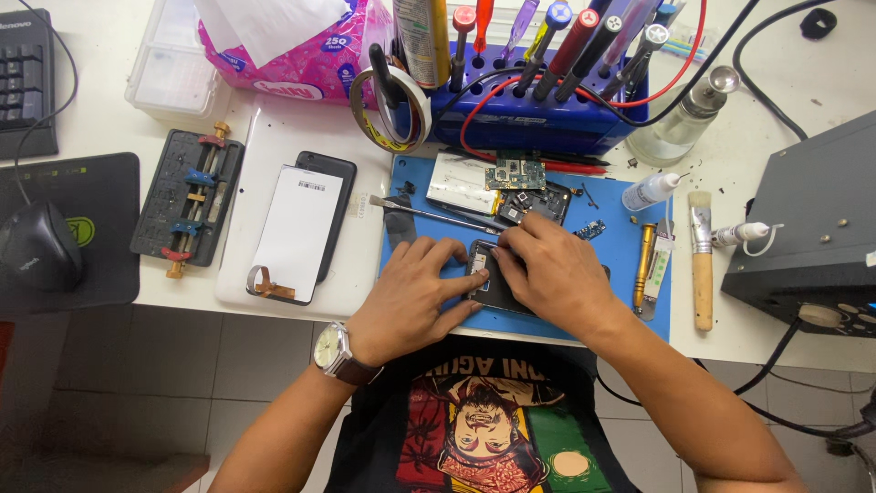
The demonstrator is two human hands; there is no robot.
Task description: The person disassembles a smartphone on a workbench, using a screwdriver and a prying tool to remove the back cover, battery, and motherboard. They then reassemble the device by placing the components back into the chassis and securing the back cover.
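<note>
Your left hand (pixel 415 297) lies flat on the blue mat (pixel 630 265), fingers spread and pressing down on the left side of the opened dark phone body (pixel 488 283), which sits near the mat's front edge, about midway along it. Your right hand (pixel 552 269) covers the phone's right side, its fingertips (pixel 505 245) pinched together at the top edge of the phone; whether they grip anything small there, you cannot tell from this view. The two hands touch over the phone. Toward the mat's back edge lie a loose green circuit board (pixel 514 173) and a pale flat battery (pixel 459 181), with a metal spudger (pixel 429 213) angled just beside them. Near the mat's right edge a brass-coloured tool (pixel 644 265) lies upright, and on the white table (pixel 301 128) past that edge rests a wooden-handled brush (pixel 701 260). A blue rack of screwdrivers (pixel 538 110) stands behind the mat. To the left of the mat, on a white board (pixel 242 274), lies a black phone screen (pixel 324 215) with a white panel (pixel 294 233) on top. A dark clamp fixture (pixel 187 203) sits further left, near the table's front edge.
</note>
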